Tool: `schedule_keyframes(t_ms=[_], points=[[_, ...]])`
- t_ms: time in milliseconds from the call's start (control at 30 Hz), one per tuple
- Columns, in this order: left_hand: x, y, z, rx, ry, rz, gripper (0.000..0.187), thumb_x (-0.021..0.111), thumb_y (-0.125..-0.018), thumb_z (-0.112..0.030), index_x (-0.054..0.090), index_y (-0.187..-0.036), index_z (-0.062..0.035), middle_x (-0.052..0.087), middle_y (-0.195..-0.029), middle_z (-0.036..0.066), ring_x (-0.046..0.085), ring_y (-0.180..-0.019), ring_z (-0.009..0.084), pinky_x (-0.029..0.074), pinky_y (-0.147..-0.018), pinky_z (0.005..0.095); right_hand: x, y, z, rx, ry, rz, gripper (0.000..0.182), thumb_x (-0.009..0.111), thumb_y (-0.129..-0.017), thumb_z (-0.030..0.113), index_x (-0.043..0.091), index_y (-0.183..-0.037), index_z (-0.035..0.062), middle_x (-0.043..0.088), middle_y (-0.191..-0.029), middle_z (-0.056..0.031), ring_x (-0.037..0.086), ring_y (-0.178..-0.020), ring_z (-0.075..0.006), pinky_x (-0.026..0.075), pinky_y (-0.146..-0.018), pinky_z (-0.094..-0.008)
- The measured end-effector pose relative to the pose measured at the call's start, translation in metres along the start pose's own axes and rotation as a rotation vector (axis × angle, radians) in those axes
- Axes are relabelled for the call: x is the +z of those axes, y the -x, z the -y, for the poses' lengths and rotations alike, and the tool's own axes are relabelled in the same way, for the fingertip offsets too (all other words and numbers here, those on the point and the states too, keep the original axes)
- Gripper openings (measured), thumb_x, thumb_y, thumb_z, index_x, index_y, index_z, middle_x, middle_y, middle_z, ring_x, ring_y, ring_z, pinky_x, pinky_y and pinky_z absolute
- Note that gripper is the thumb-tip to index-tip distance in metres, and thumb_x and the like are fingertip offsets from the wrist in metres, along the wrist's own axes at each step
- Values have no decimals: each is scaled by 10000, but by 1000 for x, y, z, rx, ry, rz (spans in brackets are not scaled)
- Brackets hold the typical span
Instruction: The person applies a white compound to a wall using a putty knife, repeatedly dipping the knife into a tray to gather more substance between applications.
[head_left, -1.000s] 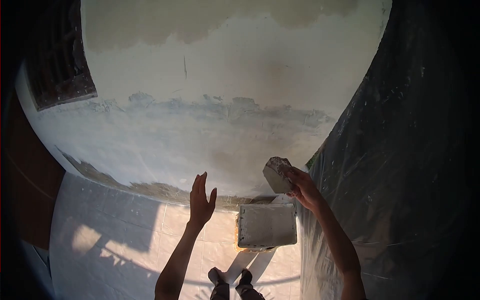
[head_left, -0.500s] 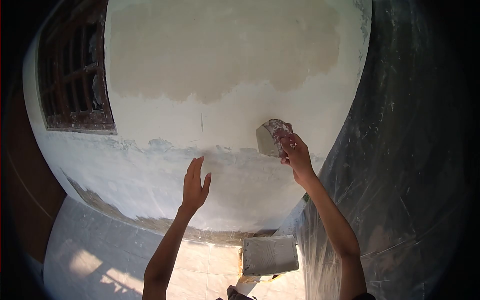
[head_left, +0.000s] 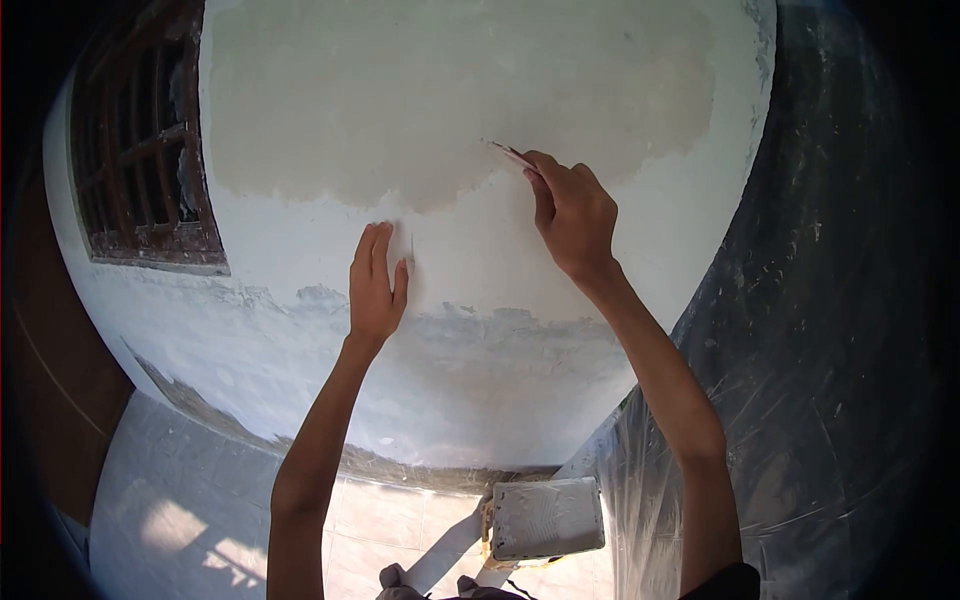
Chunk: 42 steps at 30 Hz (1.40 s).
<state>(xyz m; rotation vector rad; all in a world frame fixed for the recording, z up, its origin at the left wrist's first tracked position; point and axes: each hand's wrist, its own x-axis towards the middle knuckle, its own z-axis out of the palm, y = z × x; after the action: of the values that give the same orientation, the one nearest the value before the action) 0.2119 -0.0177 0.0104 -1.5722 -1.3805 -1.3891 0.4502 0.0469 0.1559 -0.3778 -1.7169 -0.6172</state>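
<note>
My right hand (head_left: 580, 215) is closed round a thin scraper (head_left: 512, 155), seen nearly edge-on, at the lower border of the darker patch on the wall (head_left: 480, 240). The scraper's tip points up and left against the wall. Left of it, my left hand (head_left: 374, 290) is held up at the pale band of the wall, fingers extended and holding nothing. A thin vertical mark shows on the wall just beside its fingers.
A tray of whitish paste (head_left: 548, 518) stands low down, near the wall's foot. At the upper left is a dark wooden window (head_left: 145, 150). Plastic sheeting (head_left: 800, 400) hangs down the right side. Light tiles (head_left: 375, 515) cover the floor.
My right hand has moved up with the scraper, which has turned from face-on to nearly edge-on. My left hand has risen along the wall.
</note>
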Motion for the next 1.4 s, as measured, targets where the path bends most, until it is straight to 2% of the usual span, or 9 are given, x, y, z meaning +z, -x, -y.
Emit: schedule_keyframes(t_ms=[233,433,467,533,867,1067,1200,1300,1400], points=[[23,-1,34,114,-14,-32,470,478,-963,-94,385,-1402,45,394,-1435,224,339,-1367,391,304,-1098,470,21,9,-5,-316,256,-120,231,738,-742,102,679,-953,177,696,-867,46,503,-585,-124,378,-476,-260],[45,8,47,180,-25,-137,469,477,-951,-103,408,-1381,72,405,-1420,236,345,-1361,411,304,-1096,482,30,18,-12,-468,351,-214,216,745,-763,197,705,-972,234,707,-946,43,521,-621,-120,404,-507,-241],[48,7,47,194,-49,-174,462,470,-948,-107,425,-1370,75,416,-1413,236,354,-1356,413,311,-1091,486,31,21,-12,-467,350,-205,216,745,-763,197,705,-972,234,707,-946,43,521,-621,-120,404,-507,-241],[54,8,50,209,-105,-219,447,464,-948,-123,459,-1355,62,451,-1402,215,375,-1354,385,325,-1081,467,32,29,-12,-452,299,-179,477,711,-659,-3,733,-1080,221,726,-1034,18,464,-601,-121,403,-489,-237],[59,8,56,250,-185,-296,440,422,-950,-162,520,-1325,46,494,-1400,182,419,-1341,352,367,-1060,441,81,82,-23,-415,374,-169,463,667,-734,-39,698,-1171,113,702,-1140,-103,439,-575,-116,413,-481,-216],[58,9,54,232,-195,-290,440,421,-945,-156,527,-1324,41,508,-1391,175,430,-1334,350,370,-1059,442,62,145,9,-307,231,72,456,658,-757,-43,681,-1195,80,691,-1138,-158,444,-558,-117,439,-494,-214],[59,6,54,237,-192,-305,440,426,-939,-147,528,-1327,35,509,-1394,167,426,-1338,347,368,-1061,441,29,110,18,-231,147,36,402,662,-756,0,711,-1138,113,693,-1143,-132,437,-554,-107,427,-490,-228],[57,10,52,225,-185,-284,440,430,-935,-139,527,-1326,37,508,-1394,167,429,-1334,347,367,-1061,440,30,56,10,-280,201,-135,423,662,-722,3,721,-1119,138,704,-1115,-117,395,-524,-117,365,-457,-238],[57,10,52,237,-203,-293,441,432,-934,-139,526,-1327,37,507,-1393,170,436,-1327,351,370,-1059,443,49,31,2,-313,251,-154,444,663,-715,-14,705,-1136,120,686,-1157,-136,443,-556,-122,411,-476,-241]])
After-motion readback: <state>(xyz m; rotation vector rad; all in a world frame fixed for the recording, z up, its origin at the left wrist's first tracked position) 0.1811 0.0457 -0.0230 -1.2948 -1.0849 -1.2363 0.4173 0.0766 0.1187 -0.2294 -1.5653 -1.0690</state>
